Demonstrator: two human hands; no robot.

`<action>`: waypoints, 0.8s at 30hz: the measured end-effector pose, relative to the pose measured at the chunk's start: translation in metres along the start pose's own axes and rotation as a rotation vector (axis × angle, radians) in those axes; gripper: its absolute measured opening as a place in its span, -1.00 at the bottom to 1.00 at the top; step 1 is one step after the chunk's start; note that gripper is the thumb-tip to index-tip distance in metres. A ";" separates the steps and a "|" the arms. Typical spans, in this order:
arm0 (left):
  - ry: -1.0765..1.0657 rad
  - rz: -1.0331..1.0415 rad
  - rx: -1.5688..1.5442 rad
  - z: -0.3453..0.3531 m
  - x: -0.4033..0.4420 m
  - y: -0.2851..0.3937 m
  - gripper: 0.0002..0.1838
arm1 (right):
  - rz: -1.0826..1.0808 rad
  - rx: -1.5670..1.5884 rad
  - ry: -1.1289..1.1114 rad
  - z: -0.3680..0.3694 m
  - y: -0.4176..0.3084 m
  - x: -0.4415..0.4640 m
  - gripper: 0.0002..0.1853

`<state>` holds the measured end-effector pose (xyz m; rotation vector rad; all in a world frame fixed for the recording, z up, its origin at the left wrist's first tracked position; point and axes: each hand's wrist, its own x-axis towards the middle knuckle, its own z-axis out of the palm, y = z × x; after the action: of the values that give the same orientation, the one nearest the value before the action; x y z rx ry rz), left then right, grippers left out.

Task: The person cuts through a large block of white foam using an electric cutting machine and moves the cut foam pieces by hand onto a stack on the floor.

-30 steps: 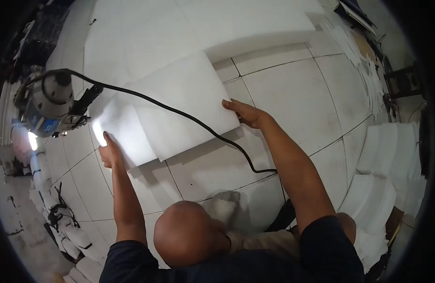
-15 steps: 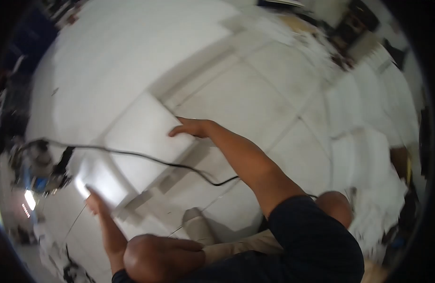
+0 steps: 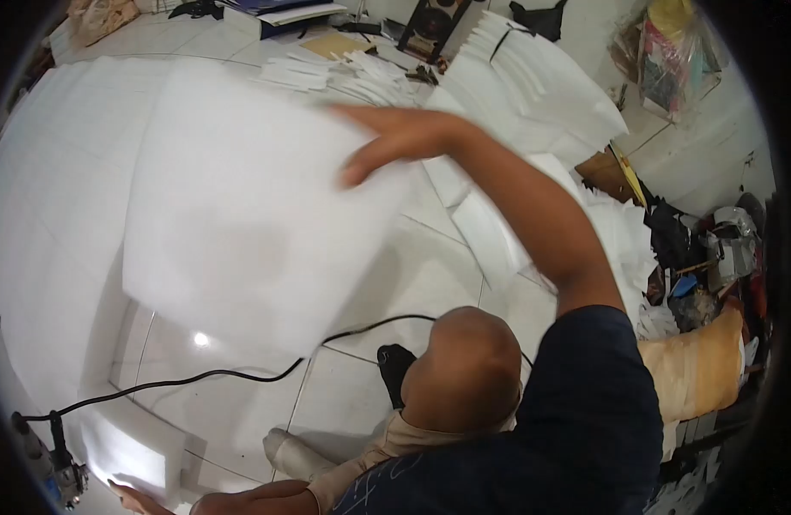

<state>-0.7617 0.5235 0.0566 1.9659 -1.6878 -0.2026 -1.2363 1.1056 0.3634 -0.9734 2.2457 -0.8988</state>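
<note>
My right hand (image 3: 395, 142) grips the upper right edge of a white foam sheet (image 3: 249, 206), thumb on top and the other fingers partly hidden or blurred. The sheet is lifted above the tiled floor. At the bottom left, my left hand (image 3: 138, 498) touches the lower edge of a brightly lit white foam piece (image 3: 133, 455); only part of the hand shows. Just left of it stands a power tool (image 3: 60, 481) with a black cable (image 3: 206, 375) running right across the floor.
A large white foam layer (image 3: 43, 223) covers the left side. Stacked foam sheets (image 3: 533, 86) lie at the upper right, near a speaker (image 3: 431, 30). Cut strips (image 3: 352, 77) and blue binders (image 3: 275, 17) are at the top. Mixed items (image 3: 726, 249) crowd the right.
The view has turned right. My right hand has raised a foam sheet and carried it away from the foam by my left hand, which remains low at the left.
</note>
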 end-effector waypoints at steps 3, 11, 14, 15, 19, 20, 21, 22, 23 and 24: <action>-0.007 0.046 -0.087 -0.006 -0.026 0.006 0.02 | 0.267 0.260 0.217 -0.058 0.015 -0.122 -0.11; -0.224 -0.015 -0.395 0.005 -0.123 0.009 0.04 | 0.281 0.588 1.327 -0.082 0.062 -0.460 -0.21; -0.341 -0.115 -0.480 0.009 -0.158 0.002 0.06 | 0.355 0.510 1.358 -0.104 0.082 -0.551 -0.19; -0.374 -0.154 -0.503 0.010 -0.171 0.000 0.06 | 0.385 0.475 1.442 -0.109 0.098 -0.584 -0.20; -0.472 -0.287 -0.558 0.015 -0.206 -0.018 0.08 | 0.429 0.467 1.469 -0.112 0.139 -0.645 -0.21; -0.480 -0.320 -0.568 0.013 -0.212 -0.025 0.08 | 0.458 0.443 1.527 -0.113 0.146 -0.649 -0.21; -0.494 -0.355 -0.565 0.011 -0.218 -0.033 0.09 | 0.466 0.448 1.512 -0.121 0.154 -0.651 -0.21; -0.511 -0.379 -0.568 0.005 -0.228 -0.033 0.09 | 0.496 0.427 1.440 -0.129 0.161 -0.653 -0.22; -0.515 -0.401 -0.573 0.001 -0.240 -0.033 0.10 | 0.525 0.405 1.368 -0.136 0.165 -0.650 -0.22; -0.524 -0.424 -0.566 -0.006 -0.250 -0.029 0.10 | 0.539 0.407 1.352 -0.143 0.174 -0.652 -0.22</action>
<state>-0.7852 0.7660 -0.0086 1.8751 -1.2516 -1.2926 -1.0151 1.7523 0.4551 0.6847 2.8035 -1.9498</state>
